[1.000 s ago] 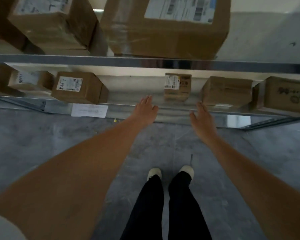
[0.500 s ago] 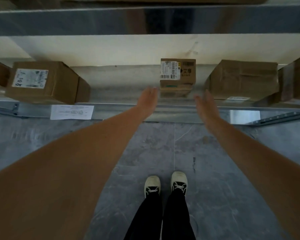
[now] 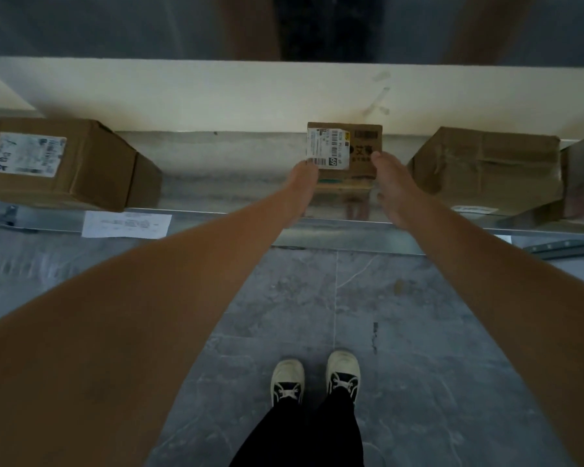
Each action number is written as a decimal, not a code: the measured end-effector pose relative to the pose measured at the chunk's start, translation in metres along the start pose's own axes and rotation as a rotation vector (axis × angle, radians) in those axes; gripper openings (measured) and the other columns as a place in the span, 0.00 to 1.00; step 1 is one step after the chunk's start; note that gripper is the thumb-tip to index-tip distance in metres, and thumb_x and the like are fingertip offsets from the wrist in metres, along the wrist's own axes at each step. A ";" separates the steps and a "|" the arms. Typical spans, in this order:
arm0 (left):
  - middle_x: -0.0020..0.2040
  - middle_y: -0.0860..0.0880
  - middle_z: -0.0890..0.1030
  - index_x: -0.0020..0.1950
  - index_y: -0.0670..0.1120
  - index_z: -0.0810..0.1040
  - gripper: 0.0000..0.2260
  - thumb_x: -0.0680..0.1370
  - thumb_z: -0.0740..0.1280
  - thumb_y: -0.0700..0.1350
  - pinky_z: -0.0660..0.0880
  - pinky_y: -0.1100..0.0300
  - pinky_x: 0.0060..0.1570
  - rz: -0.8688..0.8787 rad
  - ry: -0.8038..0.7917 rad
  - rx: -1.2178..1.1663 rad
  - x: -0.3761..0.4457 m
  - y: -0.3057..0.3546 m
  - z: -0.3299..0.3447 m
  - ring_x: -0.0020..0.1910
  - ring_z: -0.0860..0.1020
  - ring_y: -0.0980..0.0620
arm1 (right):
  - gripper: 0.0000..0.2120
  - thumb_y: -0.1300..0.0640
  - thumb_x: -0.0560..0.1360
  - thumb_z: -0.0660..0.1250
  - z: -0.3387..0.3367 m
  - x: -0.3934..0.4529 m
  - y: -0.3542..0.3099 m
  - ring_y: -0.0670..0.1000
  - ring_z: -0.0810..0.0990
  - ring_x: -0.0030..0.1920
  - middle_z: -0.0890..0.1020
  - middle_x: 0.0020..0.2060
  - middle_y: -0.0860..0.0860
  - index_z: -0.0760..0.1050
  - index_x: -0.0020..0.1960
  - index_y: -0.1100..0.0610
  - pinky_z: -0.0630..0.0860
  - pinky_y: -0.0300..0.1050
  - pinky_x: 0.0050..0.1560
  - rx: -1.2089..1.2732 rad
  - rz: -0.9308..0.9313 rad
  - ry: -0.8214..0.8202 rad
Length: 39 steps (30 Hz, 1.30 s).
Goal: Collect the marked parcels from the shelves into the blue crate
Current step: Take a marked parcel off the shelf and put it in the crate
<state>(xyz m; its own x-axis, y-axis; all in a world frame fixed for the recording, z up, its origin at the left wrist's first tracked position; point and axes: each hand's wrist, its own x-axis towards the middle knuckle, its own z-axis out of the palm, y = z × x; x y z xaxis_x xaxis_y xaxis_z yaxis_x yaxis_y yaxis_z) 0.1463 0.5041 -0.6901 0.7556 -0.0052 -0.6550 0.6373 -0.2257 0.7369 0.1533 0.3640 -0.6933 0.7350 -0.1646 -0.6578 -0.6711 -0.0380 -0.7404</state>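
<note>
Both hands, left (image 3: 304,178) and right (image 3: 390,183), have reached one small parcel (image 3: 346,151), fingers pressing its sides; two other boxes.

A paper slip (image 3: 126,224) hangs off the shelf edge (image 3: 351,235) (grey tiled floor (image 3: 402,315) below).

left hand (image 3: 302,183) extended | right hand (image 3: 390,183) extended | fingers apparently uncurled
</note>
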 end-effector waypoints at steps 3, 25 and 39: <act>0.65 0.46 0.73 0.69 0.43 0.69 0.17 0.81 0.55 0.42 0.76 0.62 0.53 0.242 0.184 0.113 -0.016 -0.013 0.006 0.57 0.74 0.53 | 0.10 0.51 0.81 0.58 -0.005 -0.007 0.007 0.46 0.79 0.46 0.81 0.45 0.47 0.76 0.53 0.52 0.74 0.41 0.42 0.361 0.150 -0.009; 0.60 0.43 0.79 0.69 0.46 0.70 0.18 0.78 0.60 0.41 0.75 0.43 0.59 0.127 0.101 0.073 -0.013 -0.036 -0.025 0.56 0.78 0.43 | 0.09 0.61 0.77 0.58 0.013 -0.027 0.018 0.46 0.74 0.40 0.78 0.38 0.47 0.78 0.46 0.58 0.70 0.39 0.41 0.032 -0.214 0.229; 0.72 0.46 0.64 0.75 0.46 0.57 0.27 0.76 0.61 0.43 0.63 0.47 0.72 0.428 0.439 0.418 -0.006 -0.027 -0.022 0.72 0.62 0.48 | 0.21 0.59 0.77 0.61 0.025 -0.015 0.028 0.55 0.76 0.62 0.75 0.64 0.54 0.67 0.70 0.56 0.75 0.53 0.63 0.030 -0.136 0.220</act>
<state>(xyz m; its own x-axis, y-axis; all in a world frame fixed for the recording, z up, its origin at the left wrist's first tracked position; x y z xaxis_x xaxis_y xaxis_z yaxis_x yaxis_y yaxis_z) 0.1275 0.5321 -0.7024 0.9719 0.1943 -0.1326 0.2283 -0.6438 0.7303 0.1260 0.3901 -0.7070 0.7772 -0.3708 -0.5084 -0.5621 -0.0460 -0.8258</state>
